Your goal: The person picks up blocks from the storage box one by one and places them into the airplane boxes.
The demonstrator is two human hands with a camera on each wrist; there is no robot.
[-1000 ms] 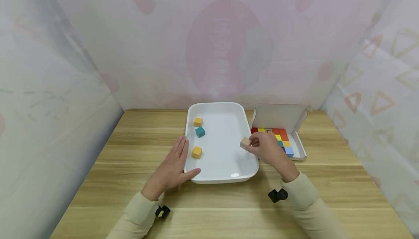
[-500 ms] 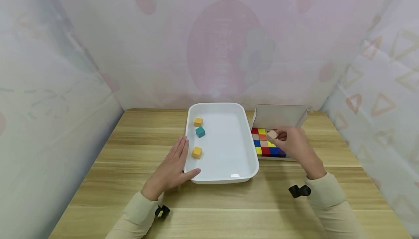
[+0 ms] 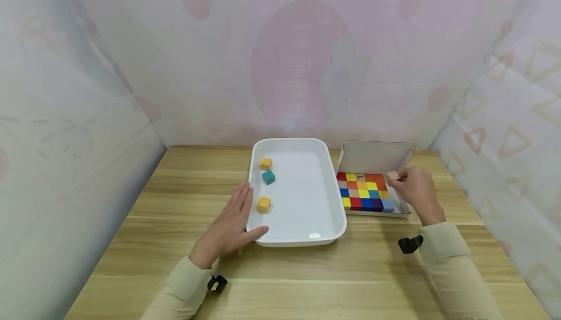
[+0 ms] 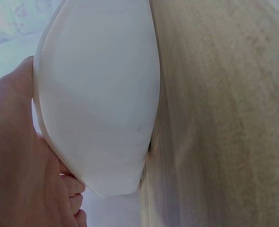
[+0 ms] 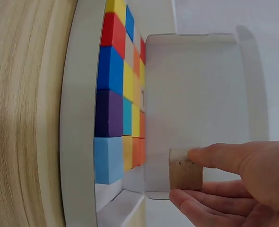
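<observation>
— Right wrist view first: what does the right hand (image 5: 234, 179) have?

— It pinches a plain wooden cube (image 5: 185, 175) between thumb and fingers, which are curled around it. The cube is in the air, above the empty right strip of the cardboard box (image 5: 75, 142), just beside the coloured cubes (image 5: 118, 99) packed in rows there.

— And from the head view?

— The same: the right hand (image 3: 416, 189) holds the wooden cube (image 3: 393, 175) over the far right corner of the box (image 3: 374, 157), whose lid stands open.

— The left hand (image 3: 230, 225)?

— It lies flat with straight fingers against the left rim of the white tray (image 3: 302, 237) and holds nothing. In the tray lie two orange cubes (image 3: 264, 204) and one teal cube (image 3: 268, 177). Everything stands on the wooden table (image 3: 175, 198).
</observation>
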